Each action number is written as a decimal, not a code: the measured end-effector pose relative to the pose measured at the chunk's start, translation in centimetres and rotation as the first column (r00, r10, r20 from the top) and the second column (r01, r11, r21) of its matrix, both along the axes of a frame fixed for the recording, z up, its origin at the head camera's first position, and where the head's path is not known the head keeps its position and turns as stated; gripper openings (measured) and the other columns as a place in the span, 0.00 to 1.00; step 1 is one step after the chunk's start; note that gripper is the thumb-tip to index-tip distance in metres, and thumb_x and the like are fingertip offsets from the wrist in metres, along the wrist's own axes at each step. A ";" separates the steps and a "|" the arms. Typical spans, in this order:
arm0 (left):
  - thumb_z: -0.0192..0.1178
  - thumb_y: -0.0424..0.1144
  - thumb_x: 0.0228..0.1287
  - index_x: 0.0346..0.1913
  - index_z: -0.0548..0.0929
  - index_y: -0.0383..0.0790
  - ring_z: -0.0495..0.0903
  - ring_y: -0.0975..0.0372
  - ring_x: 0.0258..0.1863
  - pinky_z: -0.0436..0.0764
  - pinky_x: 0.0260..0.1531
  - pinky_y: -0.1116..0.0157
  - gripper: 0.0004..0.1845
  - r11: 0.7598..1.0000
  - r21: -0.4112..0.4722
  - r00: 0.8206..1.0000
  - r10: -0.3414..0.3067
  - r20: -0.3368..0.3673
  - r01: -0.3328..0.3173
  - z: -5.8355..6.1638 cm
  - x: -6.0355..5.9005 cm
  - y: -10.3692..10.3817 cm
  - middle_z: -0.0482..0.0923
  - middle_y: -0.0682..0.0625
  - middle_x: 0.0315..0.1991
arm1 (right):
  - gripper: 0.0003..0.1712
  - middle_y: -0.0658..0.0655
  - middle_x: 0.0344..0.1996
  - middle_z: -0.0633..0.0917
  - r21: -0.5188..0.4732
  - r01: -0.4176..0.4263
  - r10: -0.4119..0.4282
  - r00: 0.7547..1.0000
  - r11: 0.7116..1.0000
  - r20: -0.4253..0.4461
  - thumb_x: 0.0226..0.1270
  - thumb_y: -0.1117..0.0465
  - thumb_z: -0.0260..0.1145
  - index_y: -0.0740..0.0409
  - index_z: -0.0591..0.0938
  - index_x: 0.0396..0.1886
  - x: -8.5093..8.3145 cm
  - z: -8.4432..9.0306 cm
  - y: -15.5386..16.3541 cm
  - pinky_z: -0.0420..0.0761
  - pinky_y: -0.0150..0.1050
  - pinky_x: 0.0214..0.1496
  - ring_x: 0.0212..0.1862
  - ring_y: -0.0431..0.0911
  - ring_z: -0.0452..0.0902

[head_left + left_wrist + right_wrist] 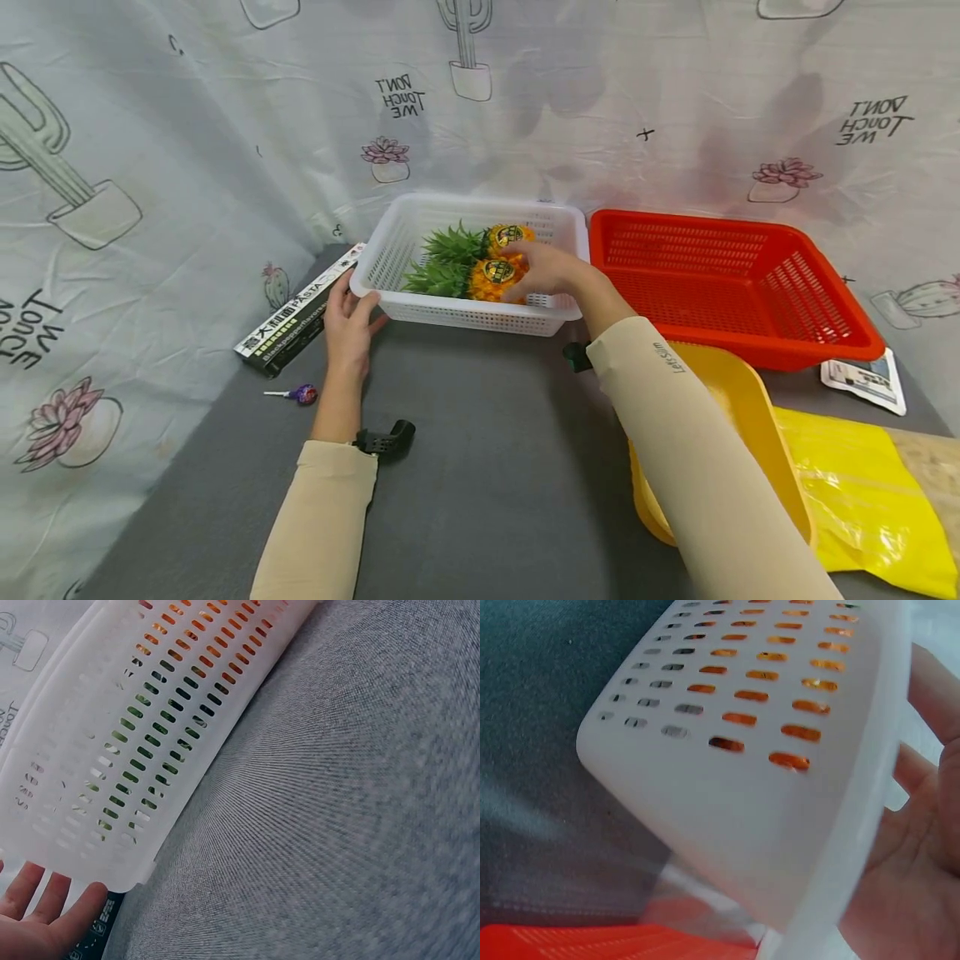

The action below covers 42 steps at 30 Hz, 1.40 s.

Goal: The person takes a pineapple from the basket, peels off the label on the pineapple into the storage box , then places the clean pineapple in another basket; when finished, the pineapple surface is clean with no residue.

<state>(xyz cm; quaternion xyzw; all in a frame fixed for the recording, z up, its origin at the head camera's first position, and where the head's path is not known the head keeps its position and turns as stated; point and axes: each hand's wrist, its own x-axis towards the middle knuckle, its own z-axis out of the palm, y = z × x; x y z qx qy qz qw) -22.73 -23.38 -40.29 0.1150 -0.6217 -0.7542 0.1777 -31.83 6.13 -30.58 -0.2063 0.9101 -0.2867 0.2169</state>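
A white plastic basket (465,310) with slotted walls stands at the back of the table. Two toy pineapples, the front pineapple (491,279) and the rear pineapple (504,237), lie side by side in it, leaves to the left. My left hand (348,329) touches the basket's left end near its front corner, fingers fairly straight. Over the right part of the basket reaches my right hand (551,271), thumb and fingers spread beside the orange pineapple bodies. The right wrist view shows this hand (907,862) behind the basket's rim; its fingertips are partly hidden.
A black pasta box (300,312) and a wrapped lollipop (303,394) lie left. To the right are a red basket (750,350), a yellow tray (772,442) partly under my right sleeve, a yellow bag (862,492) and a white pouch (870,379). A printed curtain (600,100) hangs behind.
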 end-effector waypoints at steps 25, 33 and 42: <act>0.58 0.34 0.75 0.78 0.66 0.49 0.78 0.61 0.59 0.78 0.65 0.45 0.31 1.000 0.021 1.000 -0.011 -0.015 0.011 0.1 0.0 -0.3 0.70 0.40 0.72 | 0.45 0.63 0.73 0.71 0.103 -0.007 0.014 0.998 0.995 -0.069 0.63 0.54 0.73 0.52 0.65 0.78 -1.0 -1.5 -2.2 0.72 0.56 0.72 0.68 0.58 0.70; 0.59 0.35 0.74 0.77 0.67 0.50 0.78 0.60 0.59 0.78 0.65 0.45 0.31 1.000 0.018 1.000 -0.017 -0.021 0.017 0.0 -0.2 -0.2 0.69 0.39 0.72 | 0.43 0.62 0.69 0.72 0.004 0.010 -0.010 1.000 1.000 -0.028 0.58 0.55 0.75 0.48 0.68 0.73 -0.9 -1.2 -1.0 0.71 0.57 0.73 0.64 0.57 0.69; 0.58 0.34 0.74 0.77 0.67 0.49 0.78 0.60 0.59 0.78 0.65 0.45 0.31 1.000 0.021 1.000 -0.007 -0.022 0.008 0.0 -0.1 -0.2 0.68 0.37 0.73 | 0.45 0.61 0.64 0.73 -0.052 -0.010 0.008 0.999 0.999 -0.037 0.55 0.54 0.77 0.47 0.67 0.73 -0.8 1.0 -0.2 0.76 0.55 0.66 0.60 0.57 0.70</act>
